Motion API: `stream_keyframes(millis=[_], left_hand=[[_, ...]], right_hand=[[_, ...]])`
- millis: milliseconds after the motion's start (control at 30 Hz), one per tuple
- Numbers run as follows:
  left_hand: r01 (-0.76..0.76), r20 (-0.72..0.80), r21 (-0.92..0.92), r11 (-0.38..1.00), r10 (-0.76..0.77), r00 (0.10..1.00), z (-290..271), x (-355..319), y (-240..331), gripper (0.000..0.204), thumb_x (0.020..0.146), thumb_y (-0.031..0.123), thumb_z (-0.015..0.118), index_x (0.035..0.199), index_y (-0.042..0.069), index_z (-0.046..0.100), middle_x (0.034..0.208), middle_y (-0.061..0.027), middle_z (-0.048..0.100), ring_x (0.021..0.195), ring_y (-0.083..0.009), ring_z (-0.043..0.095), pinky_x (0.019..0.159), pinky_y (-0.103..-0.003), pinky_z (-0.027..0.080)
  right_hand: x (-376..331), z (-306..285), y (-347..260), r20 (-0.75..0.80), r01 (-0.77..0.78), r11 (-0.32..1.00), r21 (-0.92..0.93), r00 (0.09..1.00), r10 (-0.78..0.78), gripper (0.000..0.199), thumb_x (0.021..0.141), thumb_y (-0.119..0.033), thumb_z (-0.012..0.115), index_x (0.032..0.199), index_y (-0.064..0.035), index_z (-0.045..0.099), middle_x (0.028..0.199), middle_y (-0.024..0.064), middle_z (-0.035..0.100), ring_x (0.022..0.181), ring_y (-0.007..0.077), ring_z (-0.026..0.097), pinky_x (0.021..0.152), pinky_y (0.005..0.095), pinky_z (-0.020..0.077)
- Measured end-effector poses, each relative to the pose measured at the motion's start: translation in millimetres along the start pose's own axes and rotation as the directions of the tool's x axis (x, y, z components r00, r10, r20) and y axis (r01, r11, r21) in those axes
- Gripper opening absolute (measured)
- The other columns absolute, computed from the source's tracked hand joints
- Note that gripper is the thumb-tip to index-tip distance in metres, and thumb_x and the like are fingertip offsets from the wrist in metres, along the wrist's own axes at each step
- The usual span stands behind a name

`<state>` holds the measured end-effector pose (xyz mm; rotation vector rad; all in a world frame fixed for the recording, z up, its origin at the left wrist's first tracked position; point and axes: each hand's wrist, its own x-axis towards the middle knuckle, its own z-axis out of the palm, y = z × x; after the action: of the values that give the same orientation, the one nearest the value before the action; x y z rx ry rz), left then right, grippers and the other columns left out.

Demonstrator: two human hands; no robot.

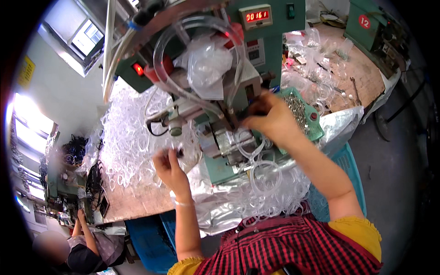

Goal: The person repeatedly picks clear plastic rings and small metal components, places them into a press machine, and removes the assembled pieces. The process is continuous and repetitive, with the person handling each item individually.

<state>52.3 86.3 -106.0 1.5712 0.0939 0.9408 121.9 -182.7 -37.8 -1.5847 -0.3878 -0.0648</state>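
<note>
My left hand (171, 173) is raised over the edge of a big heap of clear plastic rings (133, 133). Its thumb and fingers are drawn together beside a small dark bit that is too blurred to name. My right hand (277, 120) reaches in at the green bench press (268, 43), its fingers curled by the metal press head (231, 120). What those fingers hold, if anything, is hidden. Just below the press head, clear rings (266, 176) hang in front of the metal fixture (231, 142).
Right of the press, a green tray (314, 130) holds many small metal parts. More rings lie on silvery sheeting (208, 215) at the front edge. Blue crates (149, 240) stand below. Another person (87, 247) works at the lower left; another green machine (373, 34) stands far right.
</note>
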Motion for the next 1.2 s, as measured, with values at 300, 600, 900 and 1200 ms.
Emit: stream_keyframes(millis=[300,600,900,1200], left_hand=[[-0.331,-0.073,-0.342,0.879,0.327,0.942,31,3,78,0.013,0.091,0.000,0.056,0.103,0.002,0.052,0.096,-0.0111,0.061,0.085,-0.0180,0.061,0.076,-0.032,0.054],[-0.404,0.060,-0.246,0.881,0.429,0.901,63,29,110,0.016,0.092,0.001,0.058,0.107,0.000,0.054,0.099,-0.0121,0.065,0.088,-0.0173,0.064,0.077,-0.032,0.057],[-0.557,0.254,-0.020,0.830,0.543,0.801,53,6,118,0.008,0.090,0.002,0.056,0.084,-0.002,0.059,0.078,-0.0123,0.066,0.067,-0.0178,0.062,0.065,-0.029,0.051],[-0.930,0.594,-0.176,0.323,0.788,0.161,86,-15,85,0.023,0.071,0.006,0.070,0.088,0.010,0.055,0.102,-0.0073,0.069,0.070,-0.0192,0.060,0.059,-0.030,0.054]], right_hand=[[-3,6,-4,-0.007,-0.064,0.966,0.252,0.998,0.068,0.048,0.070,-0.001,0.071,0.114,0.0036,0.053,0.082,0.0045,0.062,0.080,0.0101,0.061,0.075,0.0255,0.0475],[-4,19,-20,0.032,-0.064,0.985,0.163,0.998,0.059,0.054,0.070,0.000,0.073,0.119,0.0036,0.048,0.085,0.0031,0.058,0.081,0.0086,0.055,0.075,0.0236,0.0452],[-30,7,-32,0.106,-0.075,0.934,0.350,0.994,0.040,0.060,0.074,-0.004,0.066,0.130,-0.0001,0.046,0.110,0.0092,0.063,0.099,0.0168,0.061,0.089,0.0312,0.0465],[-43,-104,94,-0.457,0.029,0.960,-0.277,0.875,-0.158,0.039,0.081,0.002,0.061,0.120,-0.0024,0.059,0.110,0.0083,0.064,0.101,0.0173,0.060,0.091,0.0302,0.0460]])
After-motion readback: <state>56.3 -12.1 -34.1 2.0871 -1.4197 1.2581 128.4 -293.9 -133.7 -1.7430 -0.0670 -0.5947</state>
